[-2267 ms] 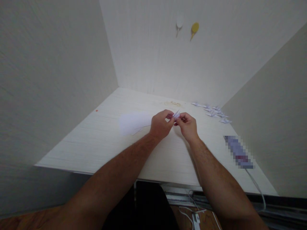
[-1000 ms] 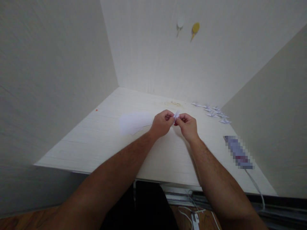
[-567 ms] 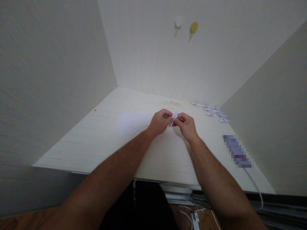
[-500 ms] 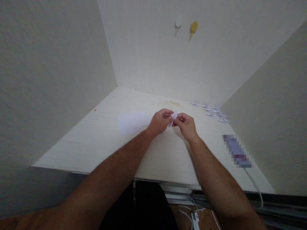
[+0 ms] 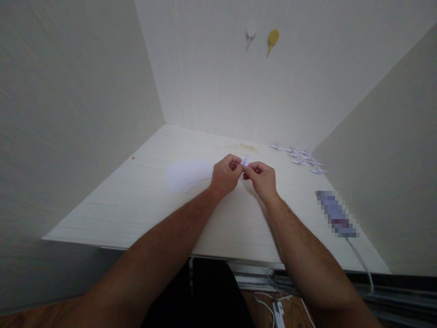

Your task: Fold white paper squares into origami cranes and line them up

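Observation:
A small piece of folded white paper [image 5: 245, 161] is held up between my two hands above the white table. My left hand [image 5: 226, 174] pinches it from the left, thumb and fingers closed on it. From the right, my right hand [image 5: 262, 178] grips its edge with thumb and forefinger, the other fingers curled. The fingertips nearly meet and cover the paper's lower part. Flat white paper sheets [image 5: 187, 174] lie on the table left of my left hand. Several folded paper cranes [image 5: 300, 157] stand grouped at the back right.
The white table [image 5: 136, 205] has walls on three sides. A blurred-out flat object [image 5: 336, 214] lies at the right with a cable [image 5: 360, 259] running off the edge. Yellow [image 5: 273, 37] and white [image 5: 251, 30] hooks are on the back wall. A power strip [image 5: 278, 314] lies on the floor.
The folded paper has turned between my fingers, and less of it shows below them. My hands have drawn slightly closer together. The whole view has shifted a little.

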`<state>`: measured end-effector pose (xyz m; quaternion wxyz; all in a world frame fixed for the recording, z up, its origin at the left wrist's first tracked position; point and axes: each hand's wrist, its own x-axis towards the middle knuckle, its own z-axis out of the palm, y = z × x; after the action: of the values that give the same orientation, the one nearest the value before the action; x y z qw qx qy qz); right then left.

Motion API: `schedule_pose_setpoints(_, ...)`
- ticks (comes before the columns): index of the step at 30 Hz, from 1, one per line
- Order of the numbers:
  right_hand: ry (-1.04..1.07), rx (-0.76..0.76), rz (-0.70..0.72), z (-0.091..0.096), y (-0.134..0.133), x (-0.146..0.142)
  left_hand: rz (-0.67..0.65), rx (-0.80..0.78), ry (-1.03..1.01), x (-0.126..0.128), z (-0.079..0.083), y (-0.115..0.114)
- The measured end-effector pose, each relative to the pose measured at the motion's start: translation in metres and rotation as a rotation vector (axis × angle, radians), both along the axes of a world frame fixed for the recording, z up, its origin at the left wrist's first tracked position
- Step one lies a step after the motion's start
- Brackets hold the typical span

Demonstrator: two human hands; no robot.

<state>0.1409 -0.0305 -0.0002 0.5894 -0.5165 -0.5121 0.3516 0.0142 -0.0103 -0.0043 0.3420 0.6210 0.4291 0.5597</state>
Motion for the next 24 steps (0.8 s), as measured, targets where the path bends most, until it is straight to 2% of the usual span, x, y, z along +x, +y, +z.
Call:
schedule_pose_setpoints(7, 0.028, 0.002, 0.015, -0.001, 0.002, 0.002, -0.139, -0.06, -0.099, -0.001, -0.004, 0.006)
schedule_pose_setpoints(11, 0.002, -0.004, -0.068, 0.0, 0.002, 0.001, -0.161, -0.071, -0.117, 0.0, -0.004, 0.006)
schedule_pose_setpoints(13, -0.01, -0.003, -0.085, 0.001, 0.001, 0.0, -0.134, -0.057, -0.092, 0.0, -0.003, 0.005)
schedule_pose_setpoints(18, 0.013, 0.002, -0.018, 0.005, -0.003, -0.003, -0.041, 0.002, -0.003, -0.001, 0.002, -0.001)
schedule_pose_setpoints(24, 0.048, -0.005, -0.018, 0.007, -0.006, -0.007, 0.086, 0.141, 0.176, -0.003, 0.007, -0.007)
